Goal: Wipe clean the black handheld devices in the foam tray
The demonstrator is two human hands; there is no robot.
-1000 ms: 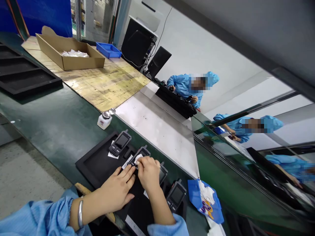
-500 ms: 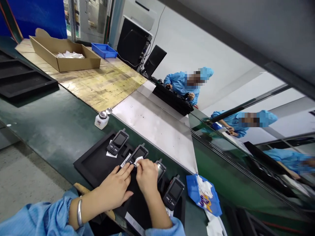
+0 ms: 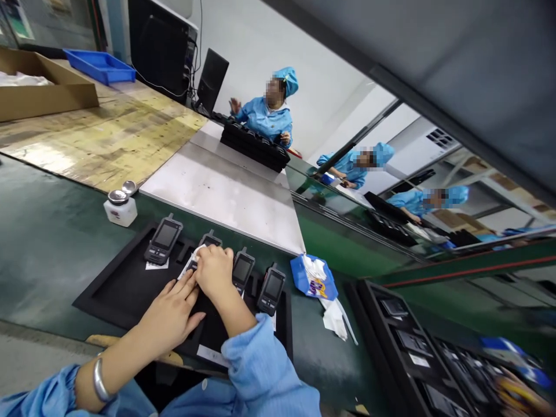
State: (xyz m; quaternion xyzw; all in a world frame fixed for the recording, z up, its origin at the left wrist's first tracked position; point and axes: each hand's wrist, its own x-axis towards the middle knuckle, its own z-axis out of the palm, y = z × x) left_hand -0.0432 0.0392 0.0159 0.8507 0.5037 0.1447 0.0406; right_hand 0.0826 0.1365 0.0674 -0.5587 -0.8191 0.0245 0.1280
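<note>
A black foam tray (image 3: pixel 117 278) holds several dark handheld devices with stubby antennas. My right hand (image 3: pixel 215 269) is closed over the second device (image 3: pixel 211 238) from the left, with a white wipe (image 3: pixel 197 253) pinched in its fingers. My left hand (image 3: pixel 171 315) rests its outstretched fingertips at the lower edge of that same device, palm down, thumb apart. To its left lies another device (image 3: pixel 164 236) on a white label. Two more, a third device (image 3: pixel 242 269) and a fourth device (image 3: pixel 271 288), sit right of my right hand.
A white dispenser bottle (image 3: pixel 120 209) stands behind the tray with its lid raised. A blue wipes pack (image 3: pixel 313 277) is to the right. Black trays (image 3: pixel 369 313) with devices stand further right. Beyond are a cardboard box (image 3: pixel 65 95), a blue bin (image 3: pixel 102 66) and several people in blue.
The view has swung right, so the tray appears further left. My right hand has moved up over the second device with the wipe; my left hand stays beside it.
</note>
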